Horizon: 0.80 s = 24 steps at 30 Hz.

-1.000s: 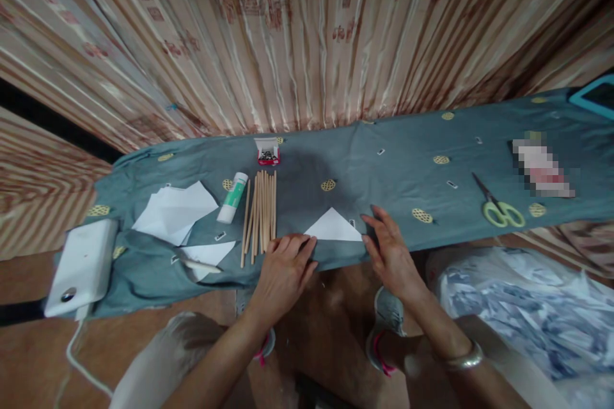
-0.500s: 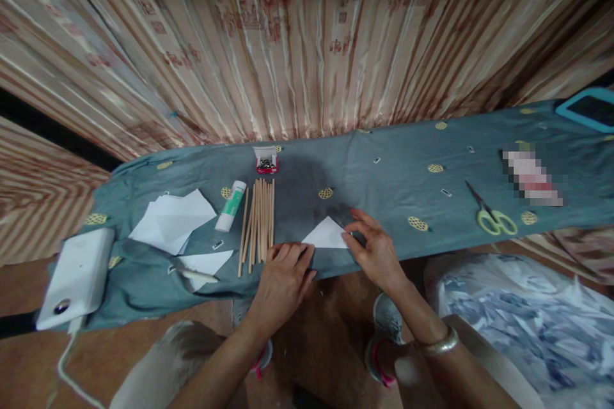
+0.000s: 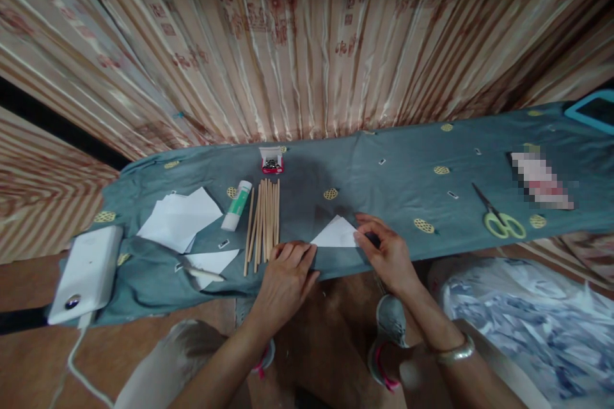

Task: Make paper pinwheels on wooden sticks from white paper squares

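A white paper triangle [image 3: 336,234] lies at the near edge of a table under a grey-blue cloth [image 3: 384,179]. My left hand [image 3: 286,275] rests flat beside the paper's left corner, fingers stretched and touching it. My right hand [image 3: 387,251] pinches the paper's right corner, which is folded over toward the middle. A row of several wooden sticks [image 3: 263,217] lies just left of my left hand, with a green-and-white glue stick [image 3: 236,205] beside them.
White paper sheets [image 3: 180,218] and another paper triangle [image 3: 211,262] lie at the left, a white box [image 3: 86,275] at the far left edge. A small red box of staples [image 3: 271,161] sits at the back. Green-handled scissors [image 3: 499,217] lie at the right. A curtain hangs behind.
My right hand has moved left and closed on the paper's right corner, folding it inward, so the triangle looks narrower. My left hand has stayed at the left corner.
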Available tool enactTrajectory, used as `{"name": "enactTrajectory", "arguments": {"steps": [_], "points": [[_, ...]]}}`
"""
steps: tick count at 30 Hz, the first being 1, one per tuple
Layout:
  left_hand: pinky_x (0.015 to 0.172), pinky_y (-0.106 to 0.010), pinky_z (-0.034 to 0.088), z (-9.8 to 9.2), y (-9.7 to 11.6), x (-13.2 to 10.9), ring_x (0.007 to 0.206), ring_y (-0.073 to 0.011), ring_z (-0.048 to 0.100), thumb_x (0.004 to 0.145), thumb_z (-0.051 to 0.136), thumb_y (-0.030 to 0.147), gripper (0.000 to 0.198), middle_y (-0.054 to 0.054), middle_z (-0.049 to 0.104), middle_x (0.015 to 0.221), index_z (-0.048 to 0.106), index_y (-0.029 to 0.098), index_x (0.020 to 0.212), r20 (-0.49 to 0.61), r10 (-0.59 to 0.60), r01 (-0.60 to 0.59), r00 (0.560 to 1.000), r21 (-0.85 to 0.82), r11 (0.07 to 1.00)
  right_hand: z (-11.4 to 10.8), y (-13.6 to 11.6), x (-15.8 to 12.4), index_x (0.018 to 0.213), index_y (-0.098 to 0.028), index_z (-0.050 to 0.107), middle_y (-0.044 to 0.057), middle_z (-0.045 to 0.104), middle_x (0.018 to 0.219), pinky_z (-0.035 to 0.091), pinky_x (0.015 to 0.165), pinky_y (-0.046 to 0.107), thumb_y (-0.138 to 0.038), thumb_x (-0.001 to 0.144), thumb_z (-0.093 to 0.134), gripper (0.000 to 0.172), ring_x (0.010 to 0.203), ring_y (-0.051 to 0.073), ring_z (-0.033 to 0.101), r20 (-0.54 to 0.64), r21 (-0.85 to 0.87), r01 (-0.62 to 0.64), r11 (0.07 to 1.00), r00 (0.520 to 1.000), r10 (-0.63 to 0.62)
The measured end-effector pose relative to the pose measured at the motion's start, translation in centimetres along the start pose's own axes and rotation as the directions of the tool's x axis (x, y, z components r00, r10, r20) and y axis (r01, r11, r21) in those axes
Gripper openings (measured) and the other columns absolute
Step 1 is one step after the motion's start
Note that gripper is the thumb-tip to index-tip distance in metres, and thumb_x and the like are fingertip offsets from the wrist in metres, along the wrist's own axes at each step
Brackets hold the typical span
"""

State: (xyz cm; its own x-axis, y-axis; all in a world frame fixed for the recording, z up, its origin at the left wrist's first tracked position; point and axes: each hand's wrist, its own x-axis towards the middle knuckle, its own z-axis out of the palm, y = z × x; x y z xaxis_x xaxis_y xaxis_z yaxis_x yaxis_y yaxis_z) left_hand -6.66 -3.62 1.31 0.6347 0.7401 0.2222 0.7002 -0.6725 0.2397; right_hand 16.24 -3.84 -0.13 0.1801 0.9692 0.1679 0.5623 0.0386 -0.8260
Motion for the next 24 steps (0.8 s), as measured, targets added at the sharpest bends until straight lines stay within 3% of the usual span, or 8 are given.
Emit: {"name": "enactTrajectory", "arguments": {"steps": [5, 7, 11, 15, 19, 24], "points": [[0.090, -0.044, 0.044, -0.2, -0.2, 0.4, 0.108, -0.0277, 0.057, 0.088, 0.058, 0.029, 0.034, -0.013, 0.065, 0.112, 0.056, 0.014, 0.118, -0.035, -0.003, 0.003, 0.999, -0.004, 1.000, -1.8, 0.4, 0.3, 0.079, -0.021, 0.061, 0.012, 0.065, 0.115, 0.046, 0.094, 0.043, -0.036, 0.084, 0.058, 0.017, 0.105, 0.025, 0.063, -0.185, 0.038, -0.053, 0.998, 0.981, 0.059], [0.092, -0.045, 0.043, -0.1, -0.1, 0.9, 0.114, -0.0287, 0.054, 0.089, 0.055, 0.030, 0.039, -0.014, 0.062, 0.121, 0.052, 0.013, 0.124, -0.085, 0.003, -0.003, 0.996, -0.003, 1.000, -1.7, -0.1, -0.1, 0.081, -0.020, 0.062, 0.012, 0.064, 0.120, 0.044, 0.097, 0.045, -0.036, 0.085, 0.057, 0.017, 0.111, 0.026, 0.061, -0.206, 0.000, -0.020, 1.000, 0.978, 0.020], [0.098, -0.045, 0.042, 0.1, 0.6, 2.3, 0.127, -0.0294, 0.046, 0.091, 0.050, 0.024, 0.050, -0.019, 0.047, 0.140, 0.037, 0.014, 0.139, -0.194, 0.029, -0.032, 0.981, -0.016, 0.999, -0.1, -1.8, -1.5, 0.090, -0.021, 0.065, 0.013, 0.055, 0.134, 0.044, 0.102, 0.043, -0.034, 0.087, 0.055, 0.016, 0.123, 0.027, 0.053, -0.110, -0.120, 0.125, 0.985, 0.984, -0.138], [0.102, -0.044, 0.039, 0.5, 1.5, 3.3, 0.135, -0.0271, 0.038, 0.093, 0.044, 0.015, 0.045, -0.018, 0.042, 0.145, 0.039, 0.017, 0.138, -0.262, 0.127, -0.136, 0.957, -0.018, 0.991, 1.1, -2.7, -2.6, 0.098, -0.020, 0.065, 0.013, 0.054, 0.136, 0.044, 0.104, 0.044, -0.033, 0.090, 0.053, 0.021, 0.124, 0.027, 0.053, 0.002, -0.149, 0.185, 0.971, 0.982, -0.187], [0.105, -0.045, 0.036, 0.9, 1.6, 3.6, 0.136, -0.0256, 0.036, 0.093, 0.041, 0.013, 0.039, -0.013, 0.048, 0.142, 0.049, 0.018, 0.131, -0.212, 0.183, -0.187, 0.960, 0.001, 0.982, 1.3, -2.7, -2.8, 0.107, -0.017, 0.064, 0.014, 0.054, 0.136, 0.043, 0.106, 0.044, -0.026, 0.092, 0.044, 0.026, 0.125, 0.026, 0.053, 0.057, -0.124, 0.196, 0.973, 0.980, -0.190], [0.106, -0.045, 0.034, 1.0, 0.9, 3.5, 0.126, -0.0223, 0.047, 0.092, 0.044, 0.011, 0.030, -0.009, 0.064, 0.121, 0.060, 0.017, 0.116, -0.191, 0.158, -0.163, 0.969, -0.010, 0.987, 1.2, -2.3, -2.5, 0.106, -0.017, 0.066, 0.014, 0.055, 0.133, 0.045, 0.105, 0.040, -0.018, 0.092, 0.039, 0.029, 0.122, 0.022, 0.056, 0.083, -0.110, 0.194, 0.975, 0.979, -0.186]]}}
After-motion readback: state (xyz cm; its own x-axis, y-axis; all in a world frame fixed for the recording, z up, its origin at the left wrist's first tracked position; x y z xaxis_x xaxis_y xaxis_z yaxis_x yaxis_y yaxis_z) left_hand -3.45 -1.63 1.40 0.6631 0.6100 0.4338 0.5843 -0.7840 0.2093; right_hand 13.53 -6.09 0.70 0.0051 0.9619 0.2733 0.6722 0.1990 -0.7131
